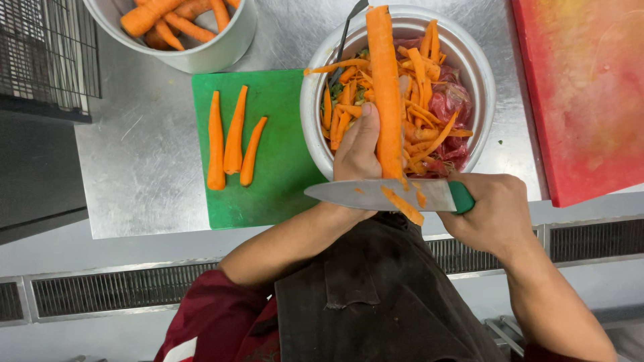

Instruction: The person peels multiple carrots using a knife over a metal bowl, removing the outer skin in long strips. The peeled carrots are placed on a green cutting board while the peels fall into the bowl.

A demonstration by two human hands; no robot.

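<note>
Step in hand: scraping. Left hand (357, 144) grips a carrot (385, 87) over the peelings bowl (315, 127); right hand (493, 211) clasps a green-handled knife (382, 194). Next stroke likely needs the carrot turned.

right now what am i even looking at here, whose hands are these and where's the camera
The one picture comes from a camera worn on a person's head, looking down at their own two bare hands over a steel counter. The left hand holds a long carrot above a metal bowl full of orange peelings. The right hand grips a green-handled knife, its blade against the carrot. Three peeled carrots lie on a green cutting board. Another bowl of carrots sits top left, a red board on the right.
</note>
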